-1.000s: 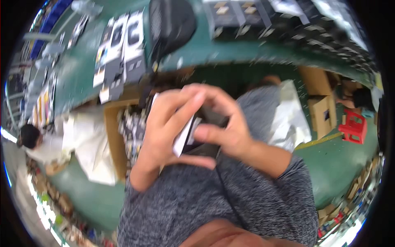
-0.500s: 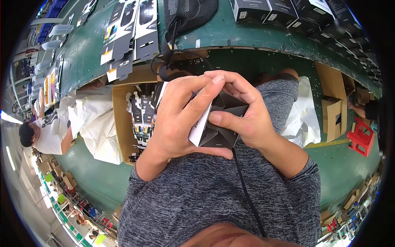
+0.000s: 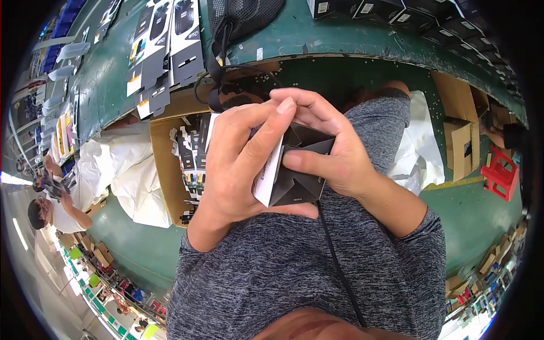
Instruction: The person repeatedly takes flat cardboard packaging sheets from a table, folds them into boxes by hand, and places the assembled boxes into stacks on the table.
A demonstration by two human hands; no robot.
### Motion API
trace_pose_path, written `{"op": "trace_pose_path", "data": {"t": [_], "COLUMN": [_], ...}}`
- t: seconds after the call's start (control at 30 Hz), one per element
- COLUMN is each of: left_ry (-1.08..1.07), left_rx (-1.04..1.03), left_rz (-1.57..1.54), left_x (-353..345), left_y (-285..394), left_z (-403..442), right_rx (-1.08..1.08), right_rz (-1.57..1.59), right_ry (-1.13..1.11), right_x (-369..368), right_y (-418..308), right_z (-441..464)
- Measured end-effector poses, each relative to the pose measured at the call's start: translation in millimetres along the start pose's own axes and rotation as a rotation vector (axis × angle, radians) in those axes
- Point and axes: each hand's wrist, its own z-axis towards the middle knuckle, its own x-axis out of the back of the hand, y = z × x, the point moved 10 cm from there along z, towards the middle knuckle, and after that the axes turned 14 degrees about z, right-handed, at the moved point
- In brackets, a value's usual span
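Both hands hold a small black-and-white carton (image 3: 297,191) in front of my chest, its black flapped end turned toward me. My left hand (image 3: 231,161) wraps round the white side, fingers curled over the top and one finger running under the lower edge. From the other side my right hand (image 3: 334,156) grips the carton, its thumb pressed on the folded black flaps. The flaps overlap and slope inward. My palms and fingers hide the carton's far side.
Flat printed carton sheets (image 3: 170,56) lie on the green bench (image 3: 317,45) beside a black mesh bag (image 3: 243,20). Black boxes (image 3: 385,14) line its far right. An open cardboard box (image 3: 164,170) of flat cartons stands left; a red stool (image 3: 500,174) right. A co-worker (image 3: 62,209) sits at left.
The carton's flaps look pressed flatter, and the right thumb still rests on them. My view has shifted slightly. The co-worker at left has raised their hands with a dark thing in them.
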Motion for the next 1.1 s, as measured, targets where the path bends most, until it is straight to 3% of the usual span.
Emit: {"op": "trace_pose_path", "data": {"t": [0.13, 0.37, 0.47, 0.53, 0.6, 0.63, 0.7, 0.83, 0.87, 0.97, 1.1], "left_ry": [-0.058, -0.171, -0.258, -0.169, 0.002, 0.003, -0.038, -0.058, -0.085, -0.151, -0.346], "left_rx": [-0.019, 0.045, 0.103, 0.199, 0.311, 0.180, -0.034, -0.388, -0.489, -0.766, -0.924], "left_rz": [0.017, -0.095, -0.174, -0.383, -0.556, -0.466, -0.257, 0.135, 0.229, 0.426, 0.568], "left_x": [4.2, -16.4, -19.0, 1.8, 24.9, 38.6, 56.1, 49.3, 39.8, -11.2, -82.1], "left_y": [0.7, -7.1, -16.1, -15.2, -11.2, -2.4, 20.2, 56.7, 71.5, 70.4, 66.7], "left_z": [6.4, 0.5, -8.8, -4.8, 5.1, 20.9, 61.2, 144.4, 169.4, 226.8, 268.7], "right_rx": [-0.045, -0.091, 0.101, 0.127, 0.112, 0.185, 0.124, 0.078, 0.068, 0.047, 0.140], "right_rz": [0.238, 0.008, -0.207, -0.313, -0.744, -1.070, -1.587, -1.930, -1.992, -1.676, -1.712], "right_ry": [-0.022, 0.029, -0.115, -0.067, -0.032, -0.017, 0.039, 0.048, 0.053, 0.380, 0.322], "right_x": [4.8, 9.2, 11.0, 28.0, 67.7, 94.8, 159.6, 283.3, 296.8, 327.8, 332.1], "right_y": [14.8, 25.8, -1.7, -22.4, -54.5, -64.9, -70.5, -60.2, -55.6, -76.7, -82.9], "right_z": [-7.2, -20.3, -16.0, -24.4, -31.7, -35.8, -48.6, -100.8, -106.8, -105.8, -101.4]}}
